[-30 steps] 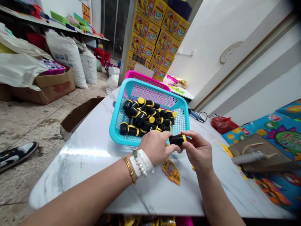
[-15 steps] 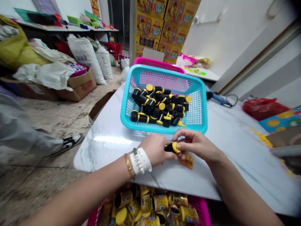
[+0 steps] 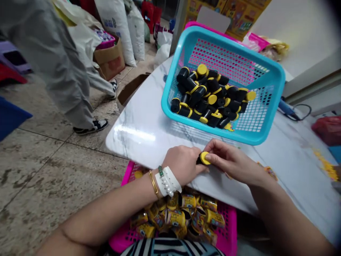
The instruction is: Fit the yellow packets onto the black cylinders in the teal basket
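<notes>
Near the table's front edge, my left hand point(image 3: 185, 164) is closed around a small black container with a yellow lid point(image 3: 205, 158). The fingers of my right hand point(image 3: 226, 160) pinch the lid from the other side. Most of the black body is hidden by my left hand. Beyond my hands stands a blue basket point(image 3: 213, 128) holding several black containers with yellow lids. Below the table edge, a pink basket point(image 3: 229, 227) holds several containers in yellow printed wraps. Flat printed wraps point(image 3: 270, 173) lie on the table beside my right wrist.
The white table point(image 3: 138, 121) has small yellow pieces point(image 3: 326, 163) at its right. A blue tool with a cable point(image 3: 289, 108) lies behind them. At the left a person in grey trousers point(image 3: 64, 67) stands on the floor, near cardboard boxes point(image 3: 110, 58) and white sacks point(image 3: 117, 28).
The view has tilted down and turned, so the baskets sit further right and more of the pink one shows. The person at the left shows more fully. Both hands still hold the container.
</notes>
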{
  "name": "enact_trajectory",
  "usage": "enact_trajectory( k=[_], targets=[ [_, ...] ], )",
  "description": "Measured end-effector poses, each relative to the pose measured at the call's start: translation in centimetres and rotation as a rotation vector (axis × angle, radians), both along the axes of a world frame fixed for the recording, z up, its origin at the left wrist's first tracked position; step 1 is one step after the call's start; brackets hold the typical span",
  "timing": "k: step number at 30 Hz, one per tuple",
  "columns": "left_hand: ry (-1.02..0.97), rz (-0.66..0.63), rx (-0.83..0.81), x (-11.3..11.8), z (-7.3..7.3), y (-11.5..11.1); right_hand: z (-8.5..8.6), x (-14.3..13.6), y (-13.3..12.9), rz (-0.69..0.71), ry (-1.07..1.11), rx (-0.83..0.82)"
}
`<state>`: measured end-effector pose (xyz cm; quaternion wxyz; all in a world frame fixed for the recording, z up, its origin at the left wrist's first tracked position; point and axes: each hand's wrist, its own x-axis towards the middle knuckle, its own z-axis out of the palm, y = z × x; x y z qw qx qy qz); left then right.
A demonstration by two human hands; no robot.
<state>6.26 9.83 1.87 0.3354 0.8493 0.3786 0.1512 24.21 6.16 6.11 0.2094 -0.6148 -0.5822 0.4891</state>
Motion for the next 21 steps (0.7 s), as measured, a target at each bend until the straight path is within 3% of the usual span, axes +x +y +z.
enact_trajectory(
  k=[6,8,13,17,21],
  targets=[
    [-0.105,-0.005,-0.057,-0.4,-0.3,0.6,0.4,0.9,0.7,0.014,-0.071,-0.167],
    [-0.092,-0.005,-0.017,-0.4,-0.3,0.6,0.7,0.7,1.2,0.029,-0.176,-0.134],
    [-0.064,-0.012,0.029,-0.7,-0.1,0.3,0.7,-2.4,2.4,-0.040,-0.675,0.242],
    [-0.032,-0.020,0.014,-0.7,0.0,0.3,-1.3,-4.6,2.9,-0.168,-1.041,0.540],
    [-0.033,-0.023,0.011,-0.6,0.1,0.5,-2.9,-5.1,2.4,-0.266,-1.189,0.696]
  ],
)
